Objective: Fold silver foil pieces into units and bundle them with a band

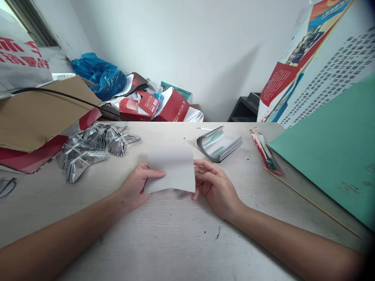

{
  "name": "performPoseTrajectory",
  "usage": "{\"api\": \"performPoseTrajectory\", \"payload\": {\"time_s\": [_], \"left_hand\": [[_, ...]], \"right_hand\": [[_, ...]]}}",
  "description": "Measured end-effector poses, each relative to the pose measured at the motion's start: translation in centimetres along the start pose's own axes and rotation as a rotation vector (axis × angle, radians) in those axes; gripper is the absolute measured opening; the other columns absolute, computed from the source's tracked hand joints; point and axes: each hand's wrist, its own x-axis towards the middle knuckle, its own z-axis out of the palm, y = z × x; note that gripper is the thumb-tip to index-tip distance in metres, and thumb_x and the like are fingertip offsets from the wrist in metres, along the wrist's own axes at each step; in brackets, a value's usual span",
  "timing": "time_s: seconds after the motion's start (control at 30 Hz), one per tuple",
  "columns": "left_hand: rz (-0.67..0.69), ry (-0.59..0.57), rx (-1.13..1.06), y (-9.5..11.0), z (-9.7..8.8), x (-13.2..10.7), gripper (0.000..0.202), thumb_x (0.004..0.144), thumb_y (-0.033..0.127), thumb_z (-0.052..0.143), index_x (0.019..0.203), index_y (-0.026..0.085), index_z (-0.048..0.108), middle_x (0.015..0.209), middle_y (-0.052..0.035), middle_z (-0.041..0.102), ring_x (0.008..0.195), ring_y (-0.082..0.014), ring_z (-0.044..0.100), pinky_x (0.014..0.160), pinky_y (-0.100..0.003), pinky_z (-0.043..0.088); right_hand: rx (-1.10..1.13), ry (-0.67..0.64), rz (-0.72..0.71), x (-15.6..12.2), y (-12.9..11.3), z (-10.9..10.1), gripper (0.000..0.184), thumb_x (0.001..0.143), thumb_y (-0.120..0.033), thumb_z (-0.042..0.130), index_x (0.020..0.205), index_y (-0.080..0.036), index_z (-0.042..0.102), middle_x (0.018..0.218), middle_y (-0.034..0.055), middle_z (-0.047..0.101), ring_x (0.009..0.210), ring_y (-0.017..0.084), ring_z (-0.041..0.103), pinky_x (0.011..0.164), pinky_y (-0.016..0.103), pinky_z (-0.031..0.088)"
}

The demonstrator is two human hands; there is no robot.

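A small sheet of paper [174,166], pale on the side facing me and slightly bowed, is held above the table. My left hand [137,183] grips its left edge, thumb on top and the other fingers underneath. At the opposite edge, my right hand [215,185] has curled fingers against the paper, some fingertips partly hidden by it. Just beyond the right hand lies a curved stack of shiny silver sheets [219,146]. Pleated silver foil pieces [93,144] are heaped past my left hand. A thin white ring [188,143] rests behind the paper.
A packet of brushes [266,152] and a thin wooden stick [313,203] lie to the right, beside a leaning green board [336,144]. Cardboard [49,113], a blue plastic bag [101,76] and red boxes [172,107] crowd the back left. Glasses [8,187] sit far left.
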Motion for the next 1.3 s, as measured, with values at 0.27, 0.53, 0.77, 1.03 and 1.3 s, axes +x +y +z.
{"api": "performPoseTrajectory", "payload": {"time_s": [0.27, 0.53, 0.77, 1.03, 1.3], "left_hand": [[-0.036, -0.117, 0.002, -0.4, 0.0, 0.1, 0.031, 0.068, 0.009, 0.082, 0.099, 0.013, 0.081, 0.099, -0.0114, 0.078, 0.088, -0.0237, 0.074, 0.081, -0.03, 0.06], [-0.011, -0.282, 0.08, -0.6, 0.0, -0.1, 0.024, 0.084, 0.021, 0.076, 0.105, 0.01, 0.079, 0.107, -0.0156, 0.077, 0.091, -0.0246, 0.075, 0.08, -0.031, 0.061], [0.308, -0.321, 0.146, -1.9, 0.0, -0.9, 0.057, 0.092, 0.061, 0.061, 0.13, 0.019, 0.068, 0.126, -0.0148, 0.07, 0.113, -0.0316, 0.067, 0.089, -0.04, 0.058], [0.347, -0.044, 0.33, -2.4, -0.2, -0.5, 0.019, 0.085, 0.032, 0.08, 0.09, 0.016, 0.072, 0.079, -0.0016, 0.066, 0.071, -0.0099, 0.056, 0.059, -0.019, 0.041], [0.273, 0.019, 0.302, -1.8, 0.4, -1.0, 0.032, 0.075, 0.032, 0.086, 0.099, 0.016, 0.072, 0.073, -0.0012, 0.063, 0.065, -0.0113, 0.055, 0.053, -0.02, 0.035]], "right_hand": [[-0.223, -0.133, -0.201, -0.7, 0.0, 1.0, 0.086, 0.068, -0.014, 0.084, 0.14, -0.034, 0.042, 0.133, 0.0045, 0.06, 0.113, 0.014, 0.065, 0.094, 0.027, 0.061], [-0.279, -0.038, -0.176, -0.7, 0.1, 0.9, 0.033, 0.084, -0.038, 0.073, 0.111, -0.022, 0.063, 0.105, 0.0039, 0.069, 0.098, 0.013, 0.067, 0.086, 0.027, 0.06], [-0.419, 0.11, -0.166, -0.6, 0.4, 0.5, 0.032, 0.085, -0.048, 0.071, 0.096, -0.019, 0.065, 0.086, 0.0007, 0.066, 0.075, 0.008, 0.057, 0.066, 0.019, 0.049], [-0.513, 0.081, -0.133, -0.9, 0.1, 0.7, 0.034, 0.088, -0.051, 0.064, 0.092, -0.017, 0.067, 0.09, 0.0022, 0.067, 0.081, 0.01, 0.057, 0.074, 0.022, 0.046], [-0.26, 0.155, -0.136, -0.4, 0.4, 0.4, 0.027, 0.085, -0.045, 0.071, 0.095, -0.02, 0.064, 0.089, 0.0008, 0.064, 0.076, 0.008, 0.054, 0.07, 0.02, 0.044]]}}
